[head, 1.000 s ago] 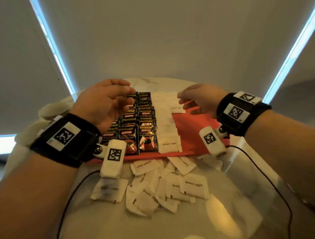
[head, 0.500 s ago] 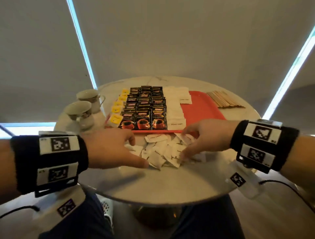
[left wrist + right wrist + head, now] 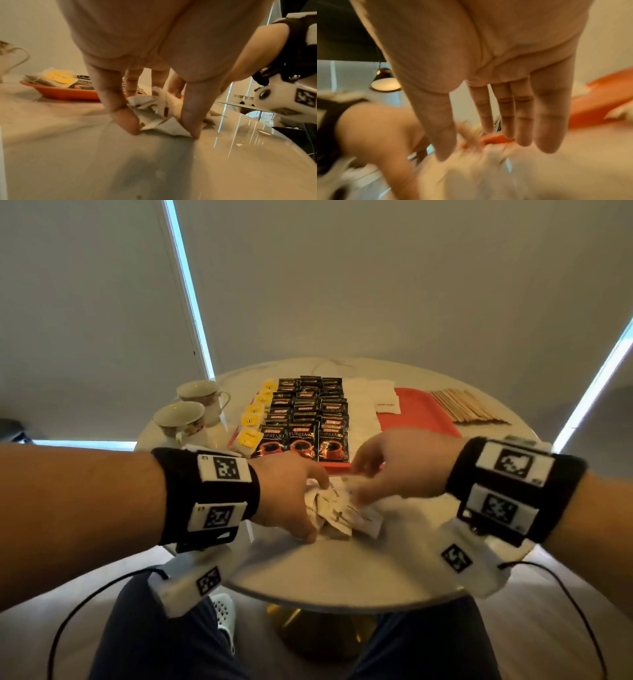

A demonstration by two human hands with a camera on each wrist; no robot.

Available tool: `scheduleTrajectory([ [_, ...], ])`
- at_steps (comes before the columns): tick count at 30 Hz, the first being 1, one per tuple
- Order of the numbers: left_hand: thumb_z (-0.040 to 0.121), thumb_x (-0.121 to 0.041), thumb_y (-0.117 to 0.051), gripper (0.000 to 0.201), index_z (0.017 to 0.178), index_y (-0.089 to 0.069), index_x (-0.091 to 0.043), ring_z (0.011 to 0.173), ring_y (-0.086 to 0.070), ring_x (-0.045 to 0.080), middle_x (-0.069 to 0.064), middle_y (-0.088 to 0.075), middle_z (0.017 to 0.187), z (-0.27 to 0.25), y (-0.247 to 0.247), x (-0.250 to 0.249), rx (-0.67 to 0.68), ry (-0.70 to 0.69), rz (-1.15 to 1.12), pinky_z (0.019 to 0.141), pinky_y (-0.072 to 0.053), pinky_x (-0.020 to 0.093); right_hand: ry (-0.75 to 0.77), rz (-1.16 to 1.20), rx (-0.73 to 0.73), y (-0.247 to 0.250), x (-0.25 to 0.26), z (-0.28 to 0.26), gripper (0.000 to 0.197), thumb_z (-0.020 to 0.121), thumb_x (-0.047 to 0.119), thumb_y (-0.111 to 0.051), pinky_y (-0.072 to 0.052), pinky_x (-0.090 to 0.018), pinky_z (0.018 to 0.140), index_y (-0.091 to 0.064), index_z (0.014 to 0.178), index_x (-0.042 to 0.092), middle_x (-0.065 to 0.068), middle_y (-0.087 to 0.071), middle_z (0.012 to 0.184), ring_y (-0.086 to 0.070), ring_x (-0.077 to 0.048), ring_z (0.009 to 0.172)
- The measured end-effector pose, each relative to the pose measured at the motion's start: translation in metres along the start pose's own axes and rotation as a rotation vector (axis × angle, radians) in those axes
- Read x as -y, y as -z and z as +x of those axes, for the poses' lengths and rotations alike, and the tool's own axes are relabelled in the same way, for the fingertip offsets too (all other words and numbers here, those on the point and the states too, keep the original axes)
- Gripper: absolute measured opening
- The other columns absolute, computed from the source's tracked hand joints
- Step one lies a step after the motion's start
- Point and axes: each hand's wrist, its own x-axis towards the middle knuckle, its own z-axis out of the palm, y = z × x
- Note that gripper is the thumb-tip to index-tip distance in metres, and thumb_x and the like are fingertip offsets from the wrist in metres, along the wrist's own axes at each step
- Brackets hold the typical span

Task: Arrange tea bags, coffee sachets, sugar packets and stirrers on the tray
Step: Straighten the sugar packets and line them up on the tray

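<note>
While both hands meet at the centre of the head view, the left hand (image 3: 291, 494) bears down on a heap of white sugar packets (image 3: 342, 508) lying on the round marble surface (image 3: 342, 570), just in front of the near rim of the red tray (image 3: 424, 412). Seen from the left wrist, its fingers (image 3: 123, 117) are spread apart and bent, tips on the surface and against the crumpled edge of the heap (image 3: 159, 112), raking it rather than lifting any packet. At centre right of the head view, the right hand (image 3: 400, 467) reaches over the same heap from the other side; from the right wrist, its fingers (image 3: 546, 128) are straight and held side by side, thumb apart, just above the blurred white packets (image 3: 488, 169), and whether they touch cannot be told through the motion blur. On the tray, at upper centre of the head view, stand from left to right a column of yellow-labelled tea bags (image 3: 253, 422), three columns of black coffee sachets (image 3: 308, 419) and a column of white sugar packets (image 3: 363, 405), with one further packet (image 3: 387, 405) just beside it; the right part of the tray floor is bare red. Wooden stirrers (image 3: 466, 409) lie bundled on the surface beyond the tray's right edge, at upper right. Two teacups (image 3: 191, 412) stand at upper left, near the tea bags.
</note>
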Motion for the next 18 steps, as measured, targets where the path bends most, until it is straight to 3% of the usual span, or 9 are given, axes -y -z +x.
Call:
scheduleTrajectory([
  [3, 0.076, -0.043, -0.090, 0.071, 0.138, -0.055, -0.043, 0.120, -0.057, 0.014, -0.011, -0.054, 0.143, 0.000, 0.001, 0.007, -0.024, -0.004, -0.056, 0.093, -0.054, 0.033, -0.194, -0.078, -0.108, 0.017, -0.033, -0.007, 0.028, 0.085, 0.055, -0.074, -0.053, -0.028, 0.066, -0.072, 0.095, 0.029, 0.008, -0.071, 0.090, -0.064, -0.011, 0.082],
  [6, 0.073, -0.043, -0.092, 0.063, 0.126, -0.058, -0.046, 0.110, -0.058, 0.008, -0.017, -0.057, 0.135, 0.000, 0.004, 0.017, -0.025, 0.014, -0.143, 0.089, -0.055, 0.031, -0.288, -0.189, -0.051, 0.011, -0.057, -0.007, 0.025, 0.086, 0.052, -0.070, -0.057, -0.033, 0.075, -0.075, 0.090, 0.027, 0.006, -0.073, 0.088, -0.066, -0.013, 0.083],
  [9, 0.065, -0.043, -0.097, 0.071, 0.123, -0.057, -0.050, 0.109, -0.059, 0.006, -0.020, -0.057, 0.129, -0.001, 0.009, 0.028, 0.032, 0.035, -0.242, 0.092, -0.057, 0.033, -0.262, -0.178, -0.043, 0.001, -0.060, -0.007, 0.023, 0.086, 0.048, -0.069, -0.059, -0.038, 0.084, -0.078, 0.092, 0.027, 0.006, -0.074, 0.091, -0.067, -0.014, 0.086],
  [12, 0.068, -0.033, -0.097, 0.078, 0.131, -0.055, -0.049, 0.109, -0.062, 0.010, -0.014, -0.055, 0.131, -0.005, 0.012, 0.035, 0.098, 0.075, -0.376, 0.078, -0.058, 0.023, -0.190, -0.084, 0.005, -0.006, -0.042, -0.008, 0.027, 0.086, 0.053, -0.071, -0.058, -0.034, 0.085, -0.077, 0.100, 0.031, 0.011, -0.073, 0.097, -0.065, -0.009, 0.090],
  [14, 0.067, -0.039, -0.097, 0.089, 0.142, -0.050, -0.048, 0.113, -0.061, 0.011, -0.012, -0.055, 0.137, -0.007, 0.012, 0.036, 0.104, 0.070, -0.357, 0.083, -0.059, 0.025, -0.115, 0.001, 0.069, -0.011, -0.026, -0.005, 0.041, 0.080, 0.060, -0.076, -0.059, -0.033, 0.085, -0.072, 0.112, 0.035, 0.013, -0.070, 0.106, -0.065, -0.008, 0.093],
  [16, 0.064, -0.051, -0.096, 0.103, 0.151, -0.041, -0.046, 0.122, -0.056, 0.012, -0.013, -0.053, 0.144, -0.007, 0.010, 0.032, 0.065, 0.031, -0.215, 0.100, -0.053, 0.032, -0.056, 0.080, 0.141, -0.013, -0.009, 0.000, 0.074, 0.067, 0.061, -0.086, -0.063, -0.034, 0.077, -0.057, 0.130, 0.038, 0.011, -0.061, 0.118, -0.066, -0.012, 0.094],
  [18, 0.061, -0.057, -0.095, 0.104, 0.150, -0.044, -0.041, 0.123, -0.056, 0.013, -0.014, -0.057, 0.139, -0.005, 0.005, 0.026, 0.030, 0.009, -0.114, 0.105, -0.050, 0.036, -0.012, 0.031, 0.177, -0.015, 0.005, 0.008, 0.110, 0.054, 0.064, -0.091, -0.064, -0.032, 0.073, -0.035, 0.147, 0.046, 0.009, -0.050, 0.130, -0.062, -0.015, 0.101],
])
